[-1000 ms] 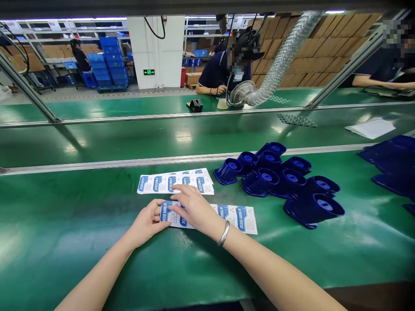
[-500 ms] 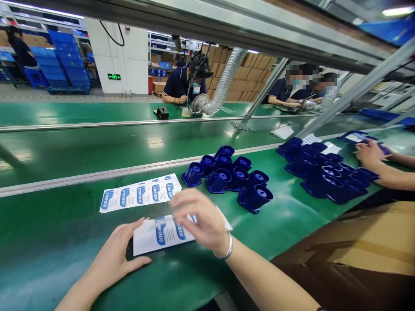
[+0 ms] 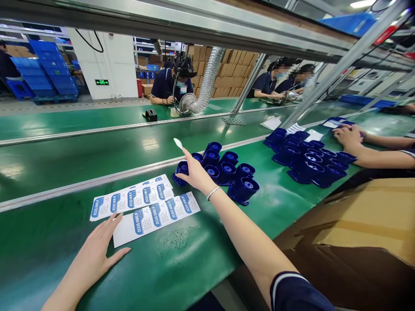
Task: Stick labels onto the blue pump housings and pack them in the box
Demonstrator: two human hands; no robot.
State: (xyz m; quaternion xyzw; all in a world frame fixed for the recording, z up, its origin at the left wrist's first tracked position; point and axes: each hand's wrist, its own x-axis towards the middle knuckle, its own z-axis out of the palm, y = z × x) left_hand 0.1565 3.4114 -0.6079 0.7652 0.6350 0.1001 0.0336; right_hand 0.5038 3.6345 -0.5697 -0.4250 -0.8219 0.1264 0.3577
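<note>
My left hand [image 3: 95, 246] lies on the green work surface with its fingers spread. Its fingertips touch the left end of a sheet of blue-and-white labels [image 3: 158, 218]; that end of the sheet is blank white. My right hand [image 3: 196, 172] reaches out over the near group of dark blue plastic parts [image 3: 227, 172], its thumb apart from the index finger. A peeled white label [image 3: 178, 143] hangs from the fingertips, its printed face not visible. Just behind the first sheet lies a second stack of label sheets [image 3: 129, 196].
More blue parts [image 3: 313, 160] stand to the right, by a co-worker's hands [image 3: 350, 138]. A cardboard box [image 3: 356, 216] is at the front right. A metal rail [image 3: 97, 185] runs behind the labels. Co-workers sit across the line, near a flexible duct [image 3: 209, 80].
My right hand has moved from over the label sheet up and away to the blue parts, with a white label now at its fingertips. My left hand stays by the sheet's left end.
</note>
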